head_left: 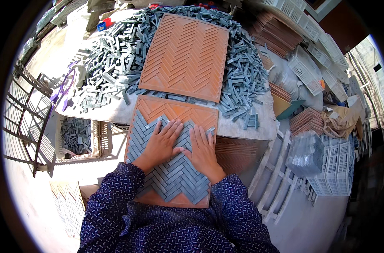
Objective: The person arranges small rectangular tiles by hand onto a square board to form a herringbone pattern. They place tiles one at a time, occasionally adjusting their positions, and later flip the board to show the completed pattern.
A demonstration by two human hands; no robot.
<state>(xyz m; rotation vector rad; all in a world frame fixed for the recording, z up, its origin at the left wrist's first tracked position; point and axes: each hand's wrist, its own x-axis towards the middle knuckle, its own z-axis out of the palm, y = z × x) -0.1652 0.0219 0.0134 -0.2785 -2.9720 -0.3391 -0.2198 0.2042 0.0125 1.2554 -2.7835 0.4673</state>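
Note:
Both my hands lie flat on grey stone strips (172, 179) set in a herringbone pattern in an orange mould tray (179, 109). My left hand (161, 141) has its fingers stretched out over the upper middle of the pattern. To its right, my right hand (201, 152) rests with straight fingers pointing away from me. The two thumbs nearly meet over the strips. Bare orange grooves show along the tray's far end and near edge. Just beyond it, a second orange mould tray (184, 57) with unfilled herringbone grooves lies on the heap of loose strips (116, 59).
A plastic crate (96, 139) with loose strips stands at the lower left, near a metal railing (29, 122). Stacked orange trays (273, 31), white crates (335, 164) and a pale slatted pallet (273, 175) are on the right. Small red (107, 22) and blue cups (101, 26) sit far left.

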